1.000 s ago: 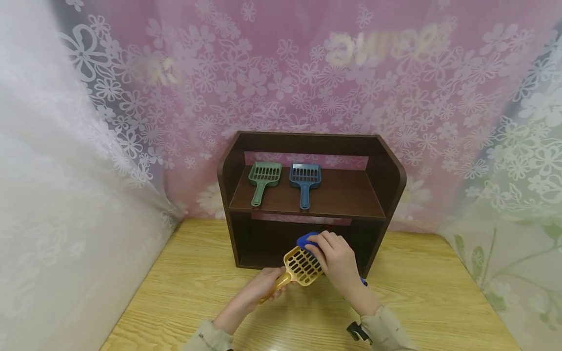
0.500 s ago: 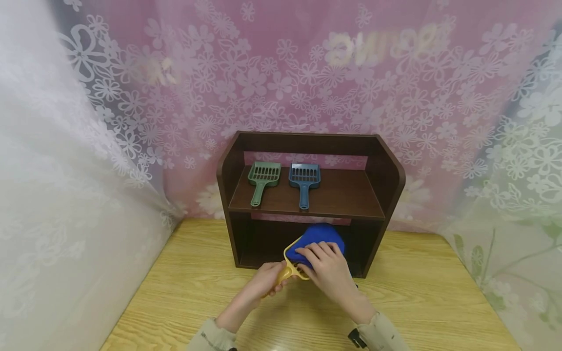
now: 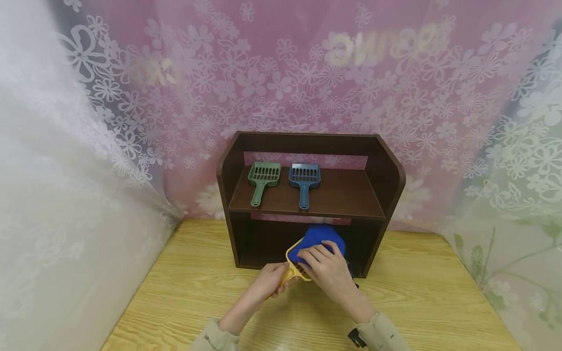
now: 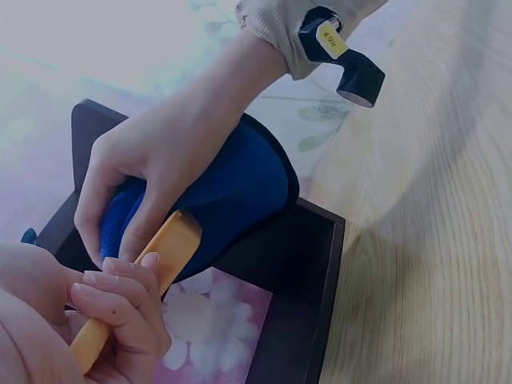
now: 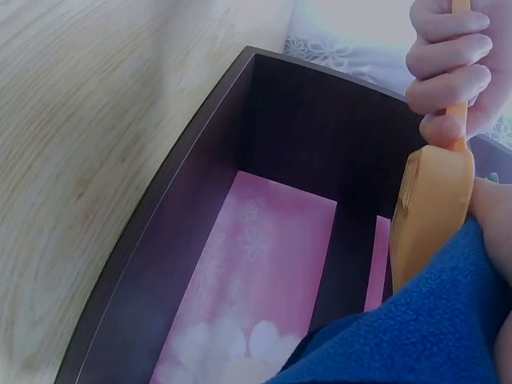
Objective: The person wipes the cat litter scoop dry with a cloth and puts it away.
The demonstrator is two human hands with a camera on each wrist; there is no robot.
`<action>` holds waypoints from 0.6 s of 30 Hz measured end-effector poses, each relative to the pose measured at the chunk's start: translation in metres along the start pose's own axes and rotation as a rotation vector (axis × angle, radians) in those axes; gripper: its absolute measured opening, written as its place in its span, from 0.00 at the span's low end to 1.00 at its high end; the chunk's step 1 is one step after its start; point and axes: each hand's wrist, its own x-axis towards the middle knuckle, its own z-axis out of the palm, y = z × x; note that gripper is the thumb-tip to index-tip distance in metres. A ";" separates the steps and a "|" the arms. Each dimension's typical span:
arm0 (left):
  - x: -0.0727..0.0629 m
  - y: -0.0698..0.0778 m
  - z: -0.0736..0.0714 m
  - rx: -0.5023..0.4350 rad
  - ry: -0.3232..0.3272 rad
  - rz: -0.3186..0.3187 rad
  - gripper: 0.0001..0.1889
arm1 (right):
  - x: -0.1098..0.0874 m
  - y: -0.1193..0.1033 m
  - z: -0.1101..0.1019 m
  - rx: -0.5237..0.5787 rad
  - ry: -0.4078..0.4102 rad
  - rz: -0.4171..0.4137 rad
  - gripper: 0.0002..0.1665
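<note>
My left hand (image 3: 269,283) grips the handle of a yellow slotted litter scoop (image 3: 302,277), its fingers curled round it in the left wrist view. A fuzzy blue cloth (image 3: 322,236) covers most of the scoop's slotted pan. Over the pan, my right hand (image 3: 330,274) holds this cloth against the scoop, thumb on the near side in the left wrist view. The scoop's plain outer side (image 5: 436,212) shows in the right wrist view, beside the cloth. The right fingertips are partly hidden by the cloth.
Behind the hands a dark brown two-tier shelf (image 3: 351,195) stands on the wooden table (image 3: 184,292). On its upper board lie a green litter scoop (image 3: 265,174) and a blue litter scoop (image 3: 304,181). Flowered curtains (image 3: 281,87) hang around.
One second ago the cloth was bunched at the pan's far edge with the slots showing; it has since spread over the pan as my right hand came nearer. The left hand keeps its grip.
</note>
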 end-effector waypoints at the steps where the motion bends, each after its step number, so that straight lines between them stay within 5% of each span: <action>1: 0.000 0.001 0.000 -0.002 0.001 0.000 0.23 | 0.000 0.000 0.000 -0.001 0.008 -0.007 0.12; 9: 0.001 0.001 0.004 0.019 0.012 0.015 0.23 | -0.002 -0.003 -0.002 -0.027 0.047 -0.034 0.12; 13: 0.003 0.001 0.006 0.040 0.026 0.040 0.23 | 0.000 -0.001 -0.005 -0.112 0.007 0.007 0.24; 18: 0.002 0.004 0.007 0.043 0.040 0.041 0.21 | 0.000 0.012 -0.008 -0.148 0.017 0.104 0.21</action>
